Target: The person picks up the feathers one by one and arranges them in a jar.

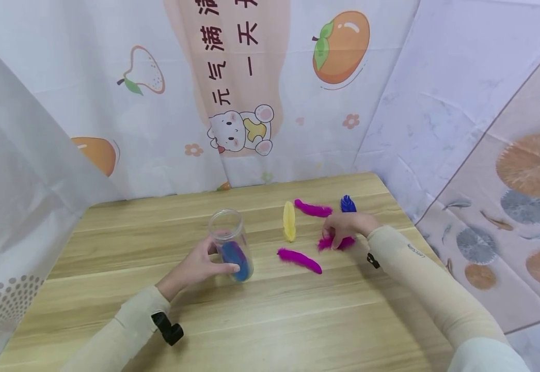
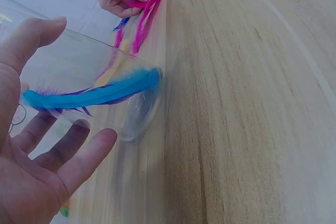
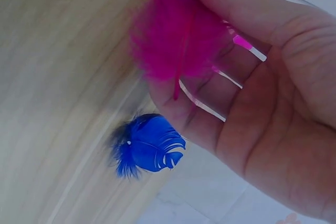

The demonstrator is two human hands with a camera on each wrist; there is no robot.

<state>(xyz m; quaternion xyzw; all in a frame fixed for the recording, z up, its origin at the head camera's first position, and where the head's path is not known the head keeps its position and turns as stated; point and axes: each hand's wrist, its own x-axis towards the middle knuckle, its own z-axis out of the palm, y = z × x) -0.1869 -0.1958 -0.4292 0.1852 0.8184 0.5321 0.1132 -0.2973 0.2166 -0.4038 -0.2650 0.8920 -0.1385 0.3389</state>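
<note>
My left hand (image 1: 200, 264) grips a clear jar (image 1: 217, 229) that stands open-topped on the table, tilted a little. Through its wall show a light blue feather (image 2: 92, 95) and some purple fluff behind it. My right hand (image 1: 348, 226), to the right, pinches a fluffy magenta feather (image 3: 170, 40) between thumb and fingers, low over the tabletop. Just beyond that hand lies a dark blue feather (image 3: 155, 145). Between the hands, a yellow feather (image 1: 289, 222) and two more magenta feathers, one nearer (image 1: 300, 260) and one farther (image 1: 314, 208), rest on the wood.
The wooden table (image 1: 270, 320) ends at a printed curtain (image 1: 158, 139) along its back. Another patterned cloth (image 1: 493, 206) hangs close by its right edge, and a pale sheet (image 1: 14, 170) on the left.
</note>
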